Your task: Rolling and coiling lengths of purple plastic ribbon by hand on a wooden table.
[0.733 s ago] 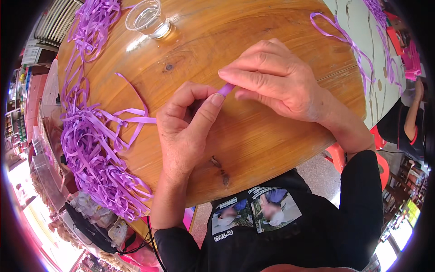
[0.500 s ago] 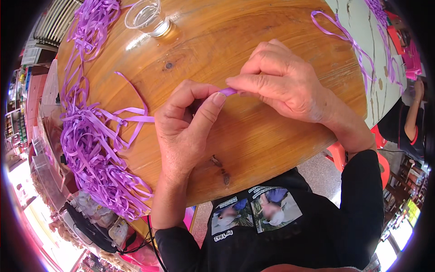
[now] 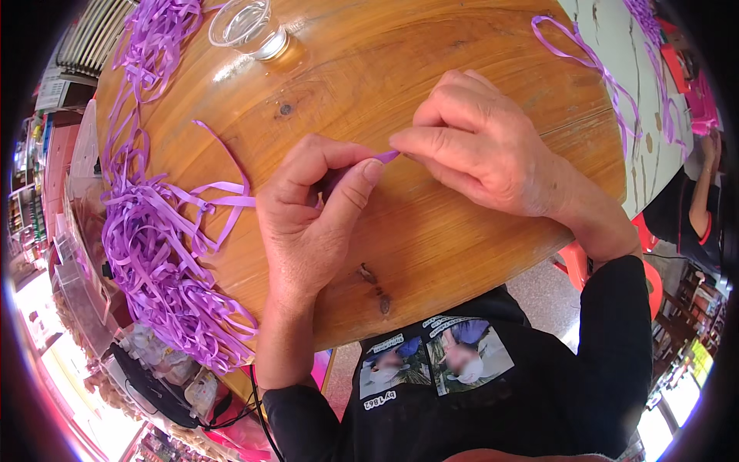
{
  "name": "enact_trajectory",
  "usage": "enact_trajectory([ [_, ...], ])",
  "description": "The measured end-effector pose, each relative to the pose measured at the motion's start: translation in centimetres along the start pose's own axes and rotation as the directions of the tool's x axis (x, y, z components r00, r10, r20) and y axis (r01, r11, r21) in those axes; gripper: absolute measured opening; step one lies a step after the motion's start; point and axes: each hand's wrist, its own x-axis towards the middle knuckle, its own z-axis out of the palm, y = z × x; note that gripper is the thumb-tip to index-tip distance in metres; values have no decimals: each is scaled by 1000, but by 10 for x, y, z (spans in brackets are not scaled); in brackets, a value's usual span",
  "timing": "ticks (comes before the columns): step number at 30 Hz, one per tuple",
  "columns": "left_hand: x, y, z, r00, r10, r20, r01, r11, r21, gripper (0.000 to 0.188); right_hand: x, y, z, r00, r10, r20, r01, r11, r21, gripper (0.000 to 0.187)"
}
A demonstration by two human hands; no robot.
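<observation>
A short end of purple ribbon (image 3: 386,156) bridges the gap between my two hands above the wooden table. My left hand (image 3: 312,200) pinches it between thumb and forefinger, and a further stretch of the ribbon runs behind the fingers. At the other end, my right hand (image 3: 481,142) is closed with its thumb and fingertips together on the ribbon's tip. A large tangled heap of purple ribbon (image 3: 158,254) lies left of my left hand, and a loose strand from it reaches toward that hand.
The round wooden table (image 3: 431,269) spreads beneath my hands. Toward its far left stand a clear plastic cup (image 3: 246,31) and another pile of purple ribbon (image 3: 158,35). A ribbon loop (image 3: 573,50) lies at the far right. A red stool (image 3: 573,266) and another person (image 3: 689,204) are at the right.
My left hand has shifted slightly left and my right hand slightly right, so the gap between their fingertips is a little wider. Both keep to the ribbon.
</observation>
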Motion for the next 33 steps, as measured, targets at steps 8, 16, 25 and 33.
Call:
enact_trajectory([
  [8,3,-5,-5,996,68,-56,-60,989,132,6,1,-1,-7,897,326,299,-422,834,356,9],
  [16,-2,-4,9,993,-14,-113,-27,934,-356,13,7,-11,-6,749,492,444,-565,125,816,15],
  [25,-7,-12,25,972,105,-210,-155,958,-239,14,6,-10,4,942,322,92,-312,744,591,21],
  [33,-9,-12,32,978,114,-176,-151,965,-215,13,3,-7,8,991,78,-112,-66,992,110,29],
])
